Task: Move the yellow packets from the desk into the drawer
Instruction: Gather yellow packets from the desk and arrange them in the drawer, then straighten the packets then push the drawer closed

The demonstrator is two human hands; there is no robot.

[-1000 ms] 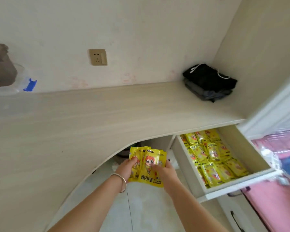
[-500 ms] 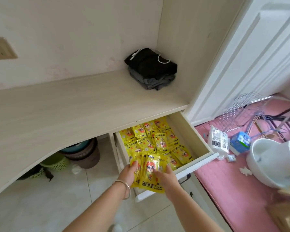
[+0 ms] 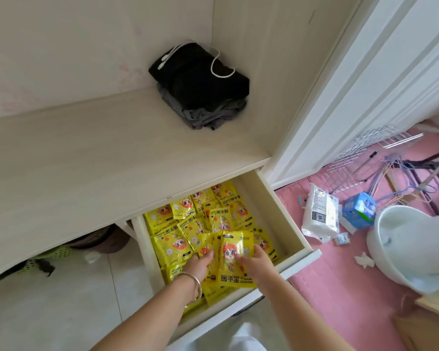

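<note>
Head view: left hand (image 3: 199,265) and right hand (image 3: 254,259) each pinch a side of a handful of yellow packets (image 3: 235,262), held over the front half of the open drawer (image 3: 293,225), above the loose packets (image 3: 188,224) already inside. No packets visible on the desk (image 3: 91,158). Best to lower flat onto the pile, clear of the front edge, let go together so nothing slides out. Folded dark clothes (image 3: 200,84) at the desk's back right corner.

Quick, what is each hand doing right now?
Left hand: holds one side of a bunch of yellow packets over the open drawer.
Right hand: holds the other side of the same bunch.
</note>
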